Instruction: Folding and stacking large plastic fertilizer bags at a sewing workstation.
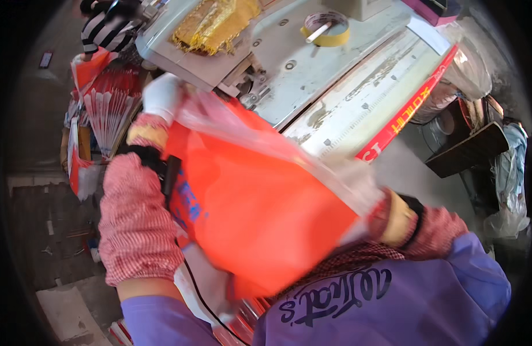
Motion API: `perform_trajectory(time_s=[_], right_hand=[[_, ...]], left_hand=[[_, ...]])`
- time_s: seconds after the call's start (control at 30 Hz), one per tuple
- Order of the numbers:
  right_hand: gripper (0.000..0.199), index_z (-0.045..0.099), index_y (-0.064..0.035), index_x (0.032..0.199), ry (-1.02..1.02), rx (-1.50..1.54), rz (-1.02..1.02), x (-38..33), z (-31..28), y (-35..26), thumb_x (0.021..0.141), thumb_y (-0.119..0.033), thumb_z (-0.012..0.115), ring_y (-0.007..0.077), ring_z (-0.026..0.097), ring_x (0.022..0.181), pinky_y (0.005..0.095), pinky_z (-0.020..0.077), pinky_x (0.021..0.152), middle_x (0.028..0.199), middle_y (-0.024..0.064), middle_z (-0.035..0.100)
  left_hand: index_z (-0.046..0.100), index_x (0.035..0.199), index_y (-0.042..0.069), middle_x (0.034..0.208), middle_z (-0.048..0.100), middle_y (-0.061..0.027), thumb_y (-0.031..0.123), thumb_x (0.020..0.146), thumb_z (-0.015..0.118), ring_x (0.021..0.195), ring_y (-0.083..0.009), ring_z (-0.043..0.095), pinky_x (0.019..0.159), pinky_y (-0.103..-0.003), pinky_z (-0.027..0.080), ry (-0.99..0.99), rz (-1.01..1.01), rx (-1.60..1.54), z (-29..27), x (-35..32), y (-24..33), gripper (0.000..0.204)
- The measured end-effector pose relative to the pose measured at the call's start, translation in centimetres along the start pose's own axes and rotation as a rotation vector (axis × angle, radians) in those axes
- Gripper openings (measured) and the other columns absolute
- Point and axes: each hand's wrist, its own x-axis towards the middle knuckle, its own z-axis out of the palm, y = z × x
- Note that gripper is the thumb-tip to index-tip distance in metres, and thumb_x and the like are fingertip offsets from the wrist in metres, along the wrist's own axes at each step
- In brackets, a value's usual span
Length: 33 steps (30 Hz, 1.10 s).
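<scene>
A large red-orange sheet with a translucent edge and blue print at its left side spans the space between my hands, in front of my body. My left hand, in a white glove, grips its upper left corner; the fingertips are hidden behind the sheet. My right hand, in a pale glove blurred by motion, is closed at the right end of the translucent edge. Both forearms wear red checked sleeve covers. Beyond the sheet lies the pale sewing machine table with metal fittings.
On the table are a yellow tape roll with a white stick and a frayed yellow cloth. A red printed strip runs along the right edge. Folded red-and-white sheets stand at left, near a person in stripes.
</scene>
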Motion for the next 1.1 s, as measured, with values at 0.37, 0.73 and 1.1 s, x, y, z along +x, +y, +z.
perform_trajectory(time_s=[0.37,0.73,1.1], right_hand=[[0.029,0.066,-0.0090,0.087,-0.419,0.007,0.173,13.7,2.3,4.3,0.075,-0.033,0.055,0.0332,0.061,0.074,0.0370,0.0478,0.069,0.078,0.0109,0.064],[0.024,0.066,-0.0077,0.081,-0.591,-0.157,-0.358,17.3,4.8,9.1,0.064,-0.025,0.063,0.0263,0.059,0.069,0.0378,0.0475,0.063,0.079,0.0085,0.063],[0.025,0.068,-0.0118,0.088,-0.392,0.027,0.043,15.3,5.1,7.7,0.067,-0.025,0.063,0.0229,0.063,0.076,0.0375,0.0493,0.064,0.084,0.0075,0.066]], left_hand=[[0.063,0.087,0.009,0.083,0.062,-0.0157,0.024,0.076,0.055,0.079,-0.0319,0.059,0.070,-0.039,0.048,-0.248,0.247,0.193,-14.0,-3.9,3.6,0.020],[0.056,0.109,0.007,0.083,0.063,-0.0108,0.010,0.079,0.051,0.073,-0.0263,0.061,0.071,-0.033,0.048,-1.115,0.927,-0.384,-23.3,-8.1,15.0,0.030],[0.061,0.097,0.000,0.087,0.062,-0.0063,0.022,0.086,0.051,0.083,-0.0120,0.058,0.075,-0.028,0.046,-1.062,0.530,-0.668,-19.2,-6.3,13.0,0.027]])
